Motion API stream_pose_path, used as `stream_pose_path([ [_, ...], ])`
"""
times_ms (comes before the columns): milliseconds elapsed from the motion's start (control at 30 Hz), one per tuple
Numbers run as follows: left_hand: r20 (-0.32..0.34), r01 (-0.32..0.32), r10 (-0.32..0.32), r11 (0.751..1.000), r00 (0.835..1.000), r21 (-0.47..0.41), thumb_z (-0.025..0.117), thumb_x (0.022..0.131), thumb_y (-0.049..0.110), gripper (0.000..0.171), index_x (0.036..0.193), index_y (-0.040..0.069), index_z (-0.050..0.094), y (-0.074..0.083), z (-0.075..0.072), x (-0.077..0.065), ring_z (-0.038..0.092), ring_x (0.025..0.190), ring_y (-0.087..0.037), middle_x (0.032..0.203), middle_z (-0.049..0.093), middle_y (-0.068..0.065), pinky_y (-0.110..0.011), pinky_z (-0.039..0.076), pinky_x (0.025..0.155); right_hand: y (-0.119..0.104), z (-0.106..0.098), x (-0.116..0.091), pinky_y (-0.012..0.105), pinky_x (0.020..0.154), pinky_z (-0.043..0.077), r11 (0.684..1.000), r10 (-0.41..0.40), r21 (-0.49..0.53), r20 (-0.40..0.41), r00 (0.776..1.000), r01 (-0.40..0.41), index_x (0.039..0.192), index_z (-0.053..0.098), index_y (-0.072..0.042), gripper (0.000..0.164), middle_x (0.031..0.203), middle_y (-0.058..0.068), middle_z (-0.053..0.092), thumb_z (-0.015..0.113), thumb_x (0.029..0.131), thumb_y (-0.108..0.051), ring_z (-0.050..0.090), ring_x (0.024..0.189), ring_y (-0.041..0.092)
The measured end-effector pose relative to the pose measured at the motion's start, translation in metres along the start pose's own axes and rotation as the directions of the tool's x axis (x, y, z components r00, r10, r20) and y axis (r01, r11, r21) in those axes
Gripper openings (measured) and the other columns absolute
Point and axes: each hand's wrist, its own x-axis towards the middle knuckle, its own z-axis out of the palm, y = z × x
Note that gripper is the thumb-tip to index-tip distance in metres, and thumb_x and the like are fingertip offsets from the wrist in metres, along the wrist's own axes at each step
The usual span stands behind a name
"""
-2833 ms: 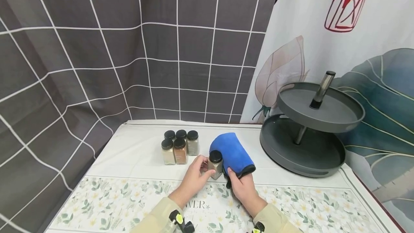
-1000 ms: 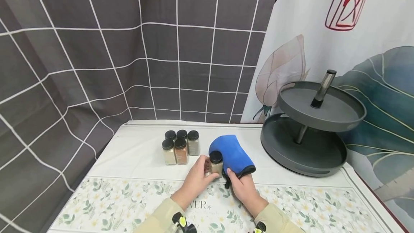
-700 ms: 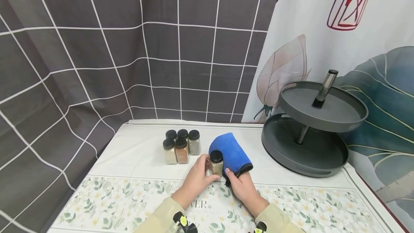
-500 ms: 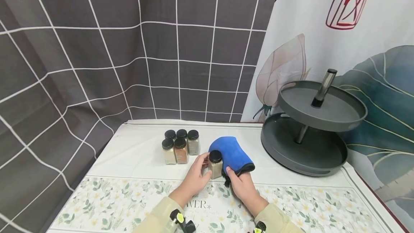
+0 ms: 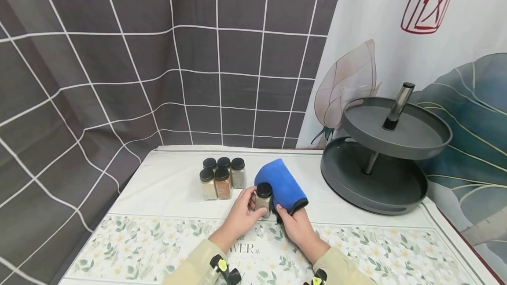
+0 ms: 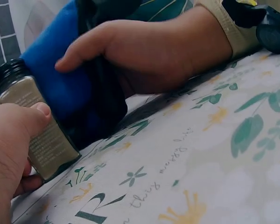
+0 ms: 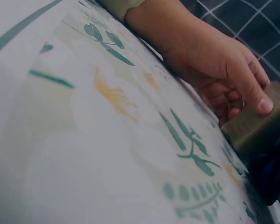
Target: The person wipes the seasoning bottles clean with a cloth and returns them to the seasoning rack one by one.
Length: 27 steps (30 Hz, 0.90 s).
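A small glass spice jar (image 5: 264,201) with a black lid stands near the middle of the table, its base on or just above the cloth; I cannot tell which. My left hand (image 5: 237,218) grips it from the left, thumb across the front. Printed lettering covers the jar's side (image 6: 51,149) in the left wrist view. My right hand (image 5: 300,230) holds a blue cloth (image 5: 280,183) with a black edge, its thumb on the near side and the other fingers hidden. The cloth lies against the jar's right side.
Several black-lidded spice jars (image 5: 223,188) stand in a tight group behind and left of my left hand. A grey two-tier round tray (image 5: 356,197) occupies the right rear. A flowered white tablecloth (image 5: 150,250) covers the table; a dark checked curtain (image 5: 190,56) hangs behind.
The blue cloth shifts slightly up and down beside the jar, and now sits higher than half a second ago. The jar shifts and turns slightly in my left hand.
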Motion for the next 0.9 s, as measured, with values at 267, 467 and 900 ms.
stream_pose_path([
  [267, 0.001, 0.053, -0.053, 0.998, 0.999, -0.015, 0.081, 0.088, 0.026, 0.052, 0.128, 0.004, 0.056, 0.0021, 0.0019, 0.0006, 0.050, 0.076, -0.007, 0.090, 0.050, 0.003, -0.023, 0.047, 0.067, 0.0000, -0.0012, -0.0014, 0.055, 0.114, 0.036, 1.000, -0.024, -0.017, 0.004, 1.000, 0.024, 0.144, 0.042, 0.009, 0.051, 0.141, 0.027, 0.054, 0.061, 0.100, -0.011, 0.050, 0.134, 0.040],
  [467, -0.046, 0.074, -0.075, 0.997, 0.996, -0.028, 0.087, 0.081, 0.026, 0.045, 0.109, 0.009, 0.055, 0.0065, 0.0029, 0.0032, 0.050, 0.075, -0.010, 0.086, 0.050, 0.002, -0.023, 0.046, 0.066, -0.0011, -0.0017, -0.0010, 0.055, 0.113, 0.036, 0.998, -0.061, 0.020, 0.003, 0.998, 0.061, 0.145, 0.040, 0.009, 0.053, 0.142, 0.026, 0.053, 0.061, 0.099, -0.007, 0.049, 0.134, 0.041],
  [900, -0.070, 0.086, -0.085, 0.996, 0.994, 0.008, 0.089, 0.078, 0.031, 0.051, 0.105, 0.010, 0.050, 0.0060, 0.0048, 0.0019, 0.059, 0.087, -0.015, 0.097, 0.057, -0.001, -0.031, 0.055, 0.078, -0.0011, -0.0005, -0.0031, 0.057, 0.103, 0.047, 0.993, -0.110, -0.034, -0.034, 0.993, 0.109, 0.132, 0.052, 0.013, 0.044, 0.126, 0.026, 0.063, 0.065, 0.094, -0.003, 0.061, 0.119, 0.040],
])
